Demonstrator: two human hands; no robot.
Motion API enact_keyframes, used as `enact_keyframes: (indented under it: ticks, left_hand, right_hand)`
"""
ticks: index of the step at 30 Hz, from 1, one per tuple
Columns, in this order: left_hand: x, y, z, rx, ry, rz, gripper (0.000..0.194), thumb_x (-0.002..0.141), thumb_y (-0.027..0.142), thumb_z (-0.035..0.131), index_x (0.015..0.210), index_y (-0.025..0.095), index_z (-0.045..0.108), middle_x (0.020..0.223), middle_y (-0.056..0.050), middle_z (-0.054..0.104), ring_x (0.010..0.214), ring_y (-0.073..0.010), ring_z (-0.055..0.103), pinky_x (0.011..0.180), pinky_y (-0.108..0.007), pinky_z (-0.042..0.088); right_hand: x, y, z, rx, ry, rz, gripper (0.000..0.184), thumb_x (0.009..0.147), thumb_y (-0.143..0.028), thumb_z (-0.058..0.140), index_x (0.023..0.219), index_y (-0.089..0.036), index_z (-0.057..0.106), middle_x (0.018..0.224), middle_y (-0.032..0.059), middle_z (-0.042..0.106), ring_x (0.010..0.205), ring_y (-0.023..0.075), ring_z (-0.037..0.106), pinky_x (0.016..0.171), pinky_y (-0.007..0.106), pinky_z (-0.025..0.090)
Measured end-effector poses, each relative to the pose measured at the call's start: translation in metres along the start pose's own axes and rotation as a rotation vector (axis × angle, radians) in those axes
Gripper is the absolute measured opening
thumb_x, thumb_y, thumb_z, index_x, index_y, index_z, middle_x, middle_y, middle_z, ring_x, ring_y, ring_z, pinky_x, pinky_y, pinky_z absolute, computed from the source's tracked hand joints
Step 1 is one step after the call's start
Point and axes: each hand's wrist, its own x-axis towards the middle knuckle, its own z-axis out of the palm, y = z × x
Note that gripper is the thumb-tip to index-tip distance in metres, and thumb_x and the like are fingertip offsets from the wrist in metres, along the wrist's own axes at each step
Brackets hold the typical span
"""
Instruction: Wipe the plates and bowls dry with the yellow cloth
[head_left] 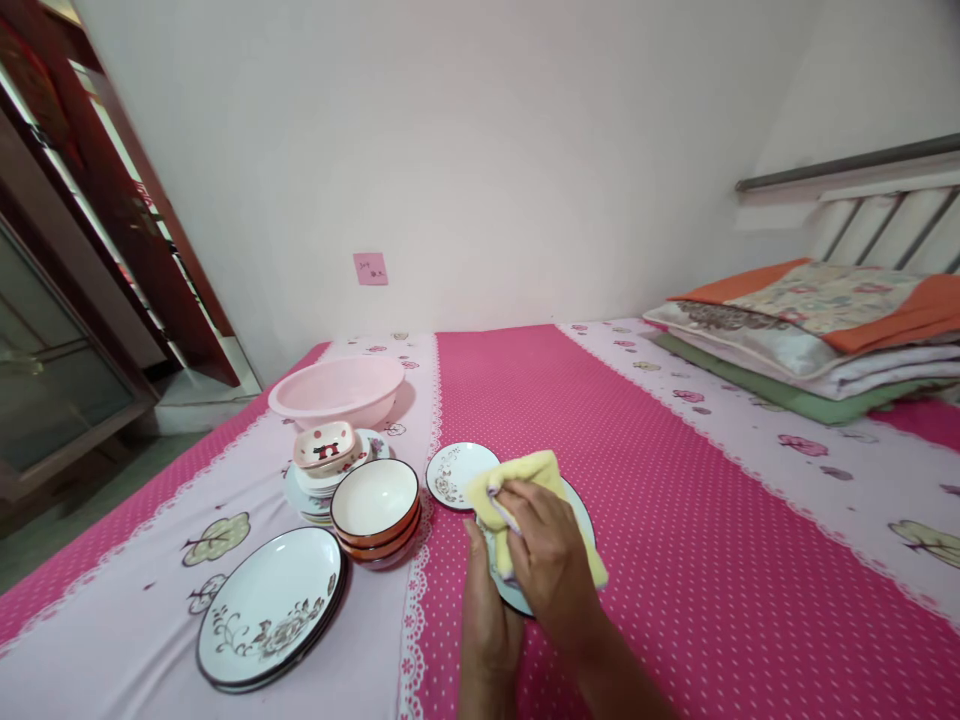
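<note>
My left hand (487, 615) grips the near left edge of a white plate (583, 512) with a dark rim, its thumb along the edge. A yellow cloth (536, 468) is bunched under the fingers of my right hand (551, 555), which presses it on the plate's face. The cloth covers most of that plate. Just beyond, a small white plate (459, 468) with a brown flower print lies on the pink bedspread. Left of my hands stands a stack of bowls (377, 500), white inside and orange-brown outside.
A stack of large flowered plates (274, 590) lies at the near left. Behind the bowls are small dishes (325, 447) piled on plates, then a pink basin (337, 388). Folded bedding (817, 310) lies at the right by a bed rail (847, 163). A pink note (370, 268) is on the wall.
</note>
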Motion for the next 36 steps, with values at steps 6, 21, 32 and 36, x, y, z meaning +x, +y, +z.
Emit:
enact_keyframes:
  ticks: [6,21,32,36]
  left_hand:
    - [0.001,0.002,0.000,0.028,-0.044,0.073,0.056,0.100,0.057,0.051,0.137,0.018,0.069,0.140,-0.016,0.069,0.138,-0.0299,0.058,0.116,-0.043,0.046]
    - [-0.004,0.020,-0.009,0.311,0.321,0.176,0.050,0.086,0.022,0.079,0.133,0.020,0.065,0.114,-0.011,0.081,0.113,-0.0268,0.075,0.103,-0.044,0.057]
    - [-0.017,0.026,0.004,0.686,-0.260,-0.101,0.040,0.075,0.034,0.086,0.111,0.016,0.081,0.099,-0.011,0.083,0.105,-0.0350,0.074,0.096,-0.045,0.056]
    - [-0.019,0.031,-0.002,0.659,-0.194,-0.125,0.037,0.071,0.027,0.089,0.106,0.015,0.083,0.095,-0.012,0.083,0.101,-0.0352,0.075,0.096,-0.045,0.054]
  right_hand:
    - [-0.003,0.032,-0.012,-0.165,-0.214,0.192,0.039,0.084,0.000,0.050,0.112,-0.020,0.067,0.113,0.0114,0.073,0.105,0.0297,0.066,0.085,0.041,0.052]
    - [0.027,0.035,-0.083,0.442,0.093,0.894,0.044,0.084,-0.048,0.065,0.113,-0.015,0.071,0.098,0.0114,0.077,0.077,0.0270,0.072,0.059,0.034,0.054]
    - [0.022,0.031,-0.094,0.438,-0.501,0.438,0.068,0.087,-0.037,0.072,0.151,-0.025,0.054,0.152,0.0143,0.058,0.136,0.0355,0.058,0.107,0.053,0.052]
    - [0.025,0.038,-0.108,0.504,-0.549,0.398,0.063,0.087,-0.028,0.067,0.149,-0.025,0.057,0.152,0.0106,0.059,0.138,0.0329,0.057,0.110,0.049,0.049]
